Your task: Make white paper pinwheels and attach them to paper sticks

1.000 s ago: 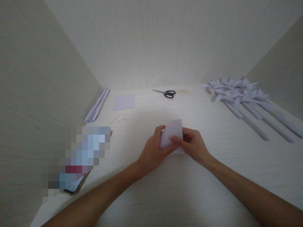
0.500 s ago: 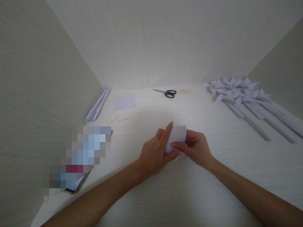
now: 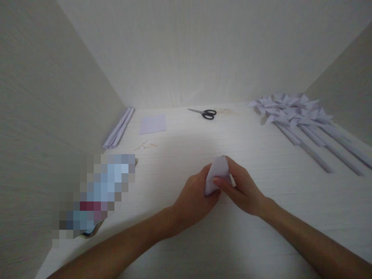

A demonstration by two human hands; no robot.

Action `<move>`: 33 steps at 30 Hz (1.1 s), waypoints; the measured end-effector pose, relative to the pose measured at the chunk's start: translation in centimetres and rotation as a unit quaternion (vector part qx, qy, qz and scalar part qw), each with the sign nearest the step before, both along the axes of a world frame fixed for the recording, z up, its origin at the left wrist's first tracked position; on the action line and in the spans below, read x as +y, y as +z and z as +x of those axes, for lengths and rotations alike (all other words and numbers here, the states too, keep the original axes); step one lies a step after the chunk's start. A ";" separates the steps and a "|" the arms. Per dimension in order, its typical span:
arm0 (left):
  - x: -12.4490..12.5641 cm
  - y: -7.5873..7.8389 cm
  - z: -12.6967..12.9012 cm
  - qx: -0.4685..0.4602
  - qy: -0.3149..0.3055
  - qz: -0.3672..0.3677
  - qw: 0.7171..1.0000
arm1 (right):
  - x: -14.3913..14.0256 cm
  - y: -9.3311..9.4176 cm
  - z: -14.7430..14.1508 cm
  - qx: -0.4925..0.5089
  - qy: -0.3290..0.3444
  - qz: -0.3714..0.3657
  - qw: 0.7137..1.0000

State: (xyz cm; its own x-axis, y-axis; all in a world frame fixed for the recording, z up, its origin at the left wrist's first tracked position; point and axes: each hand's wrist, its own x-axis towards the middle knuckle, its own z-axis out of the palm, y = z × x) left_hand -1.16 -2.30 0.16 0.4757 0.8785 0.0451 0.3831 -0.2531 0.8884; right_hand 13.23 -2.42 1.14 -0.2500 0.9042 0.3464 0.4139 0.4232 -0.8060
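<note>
Here, two hands on one small paper

Head view: both hands meet near the middle of the table, closed around a small pale paper. The left hand pinches its left side; the right hand wraps its right edge, thumb laid across the lower front. The paper is lifted just off the surface, bent into a curve.

It looks thin, light and limp: easy to crease or crumple, so it is best taken by its edges with fingertips, as both hands do here.

Further back lie scissors, a flat sheet, folded strips at the left wall, and a row of pinwheels on the right.
</note>
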 end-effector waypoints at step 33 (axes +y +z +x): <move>0.6 0.7 -0.6 -0.159 -0.188 -0.370 0.896 | 1.4 -0.4 0.7 0.407 0.091 -0.271 0.867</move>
State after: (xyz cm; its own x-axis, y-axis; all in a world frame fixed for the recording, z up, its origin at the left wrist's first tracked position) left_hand -1.76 -1.74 0.84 0.8109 0.5041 -0.2972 0.0918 0.3920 0.9154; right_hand 13.91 -1.00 0.70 -0.2771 0.9608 0.0104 -0.4202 -0.1114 -0.9006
